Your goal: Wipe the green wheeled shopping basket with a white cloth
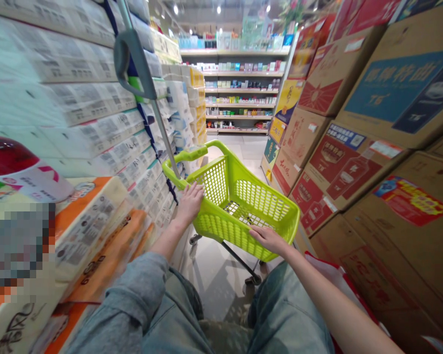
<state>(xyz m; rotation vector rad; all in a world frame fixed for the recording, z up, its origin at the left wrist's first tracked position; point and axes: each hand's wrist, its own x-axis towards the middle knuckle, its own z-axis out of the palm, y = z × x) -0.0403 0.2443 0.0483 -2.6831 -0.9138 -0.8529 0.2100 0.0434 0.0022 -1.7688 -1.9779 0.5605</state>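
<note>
- On the floor [214,278], just ahead of the knees [282,290]: a green shopping cart [219,227], turned sideways, with its handle [190,155] toward the left.
- Directly under the left hand [192,199], touching: the cart's near rim, at the corner beside the handle; with fingers close together and slightly bent, but cannot tell whether clamped.
- Directly under the right hand [268,239], also touching: the same rim, nearer the front end; with fingers laid over the edge, again cannot tell whether gripping.
- Rising past the handle: a grey pole [165,132].
- Along the right: stacked cartons [349,169].
</note>
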